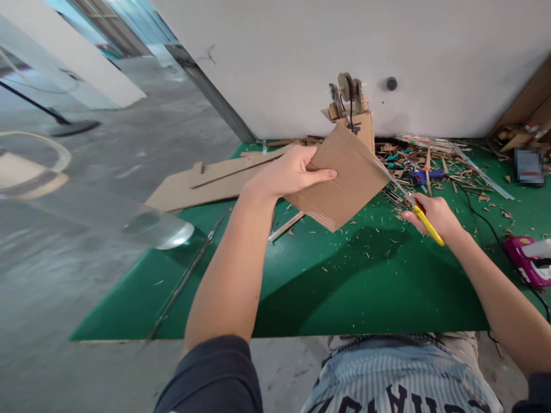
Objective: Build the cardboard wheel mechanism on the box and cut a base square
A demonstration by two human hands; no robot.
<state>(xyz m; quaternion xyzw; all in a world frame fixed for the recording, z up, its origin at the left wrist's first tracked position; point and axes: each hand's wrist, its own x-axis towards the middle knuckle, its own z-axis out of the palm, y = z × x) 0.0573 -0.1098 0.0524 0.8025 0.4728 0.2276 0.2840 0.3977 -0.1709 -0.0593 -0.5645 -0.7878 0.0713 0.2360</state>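
Observation:
My left hand point(293, 172) grips a square piece of brown corrugated cardboard point(344, 178), thumb lying on its near face and fingers behind. The piece is held tilted above the green table. In my right hand point(434, 218) is a yellow-handled cutting tool point(426, 225) with a long, thin metal blade; whether it is a knife or scissors I cannot tell. Its blade meets the right edge of the cardboard. Behind the piece stands a cardboard contraption point(348, 94) with round discs, partly hidden. A long cardboard sheet point(206, 183) lies beyond my left forearm.
Cardboard scraps point(451, 155) litter the back right of the green table point(336, 298), around a blue glue gun point(426, 175) with a black cord. A magenta device point(527, 261) sits at the right edge. A clear bottle-like object point(159, 226) is blurred at left. A white wall point(301, 63) rises behind.

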